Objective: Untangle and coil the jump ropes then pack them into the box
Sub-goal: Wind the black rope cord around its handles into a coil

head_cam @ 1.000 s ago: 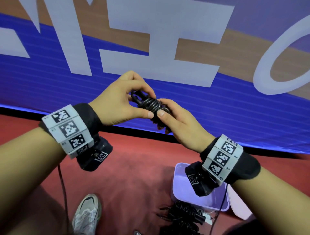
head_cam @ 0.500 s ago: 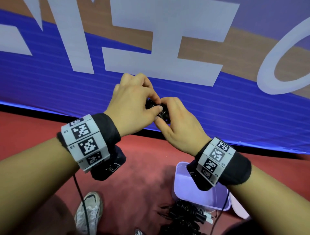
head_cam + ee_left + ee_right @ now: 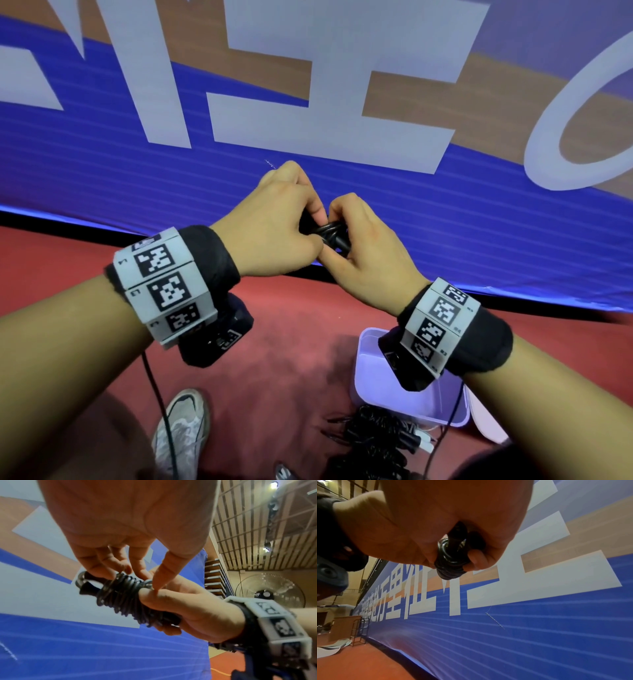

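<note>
Both our hands meet at chest height: our left hand (image 3: 270, 233) and right hand (image 3: 363, 260) have closed in tighter round the coiled jump rope (image 3: 330, 236) than a second ago, so the last wrap looks nearly tucked.

From the left wrist, its fingertips (image 3: 142, 573) pinch the coil.

From the right wrist, fingers clamp it.

Below our right hand waits the box (image 3: 373, 380), more ropes (image 3: 373, 438) beside it.

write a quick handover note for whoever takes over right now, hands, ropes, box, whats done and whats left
Left hand: pinches the top of the coiled rope.
Right hand: grips the bundle's lower end.
Box: open on the red floor, below the right wrist; contents hidden.
Rope pile: on the floor beside the box.
Done: this rope is wound round its handles.
Left: secure it, box it, then sort the pile.
</note>
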Available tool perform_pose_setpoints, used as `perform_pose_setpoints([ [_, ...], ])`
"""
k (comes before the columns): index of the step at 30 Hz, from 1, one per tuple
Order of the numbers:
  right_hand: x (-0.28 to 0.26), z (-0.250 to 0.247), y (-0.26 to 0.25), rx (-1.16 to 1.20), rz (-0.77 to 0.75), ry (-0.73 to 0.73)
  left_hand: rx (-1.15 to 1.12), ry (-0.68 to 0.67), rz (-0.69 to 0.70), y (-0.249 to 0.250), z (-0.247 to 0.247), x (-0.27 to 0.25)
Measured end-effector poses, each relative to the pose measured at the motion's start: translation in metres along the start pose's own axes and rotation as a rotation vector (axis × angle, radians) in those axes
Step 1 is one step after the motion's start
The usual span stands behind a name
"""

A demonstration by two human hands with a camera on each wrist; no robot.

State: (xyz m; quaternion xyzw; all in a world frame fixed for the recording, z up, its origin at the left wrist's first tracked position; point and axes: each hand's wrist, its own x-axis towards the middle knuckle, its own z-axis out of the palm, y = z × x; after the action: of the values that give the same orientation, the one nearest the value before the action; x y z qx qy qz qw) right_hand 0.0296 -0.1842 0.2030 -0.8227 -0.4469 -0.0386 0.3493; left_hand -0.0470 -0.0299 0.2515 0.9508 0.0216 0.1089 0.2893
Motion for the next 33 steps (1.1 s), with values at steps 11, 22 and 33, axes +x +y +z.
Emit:
perform_pose_setpoints([
  [11, 0.003, 0.002, 0.009, 0.042, -0.012, -0.014, 0.356, -0.006, 0.27, -0.008, 0.0, 0.001],
  [22, 0.003, -0.011, 0.008, 0.086, -0.044, -0.154, 0.291, 0.125, 0.282, -0.009, 0.013, 0.007],
  [33, 0.001, -0.018, 0.012, 0.048, -0.028, -0.118, -0.089, -0.011, 0.308, -0.021, 0.005, 0.003],
])
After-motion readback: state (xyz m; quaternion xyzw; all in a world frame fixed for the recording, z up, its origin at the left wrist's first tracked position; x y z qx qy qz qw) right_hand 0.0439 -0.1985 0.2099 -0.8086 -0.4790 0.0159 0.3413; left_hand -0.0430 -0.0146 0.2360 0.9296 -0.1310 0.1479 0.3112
